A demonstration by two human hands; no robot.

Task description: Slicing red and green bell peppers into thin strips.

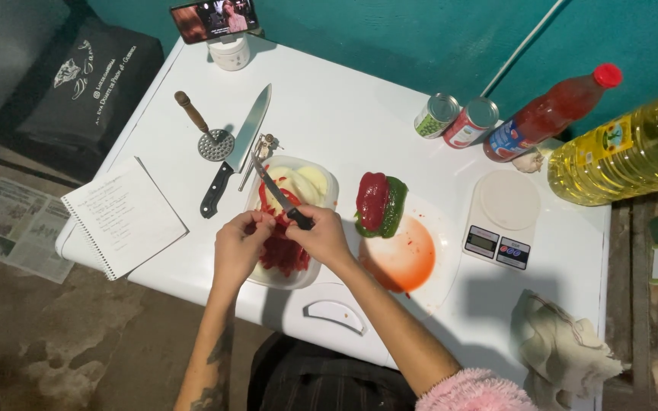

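Two hands: centre frame, above plastic container (pixel 321 186)
Right hand (pixel 321 237): grips small knife (pixel 277 194)
Left hand (pixel 239 245): pinches red pepper strips (pixel 283 255)
Alongside: whole bell pepper (pixel 379 203)

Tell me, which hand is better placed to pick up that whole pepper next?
Probably the right hand: it sits just beside the red and green pepper on the plate, though it holds a small knife. The left hand is farther off, over the container.

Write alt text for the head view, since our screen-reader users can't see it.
A person's right hand holds a small knife over a clear container of red pepper pieces, the left hand beside it. A red-green pepper, kitchen scale and large knife lie around.
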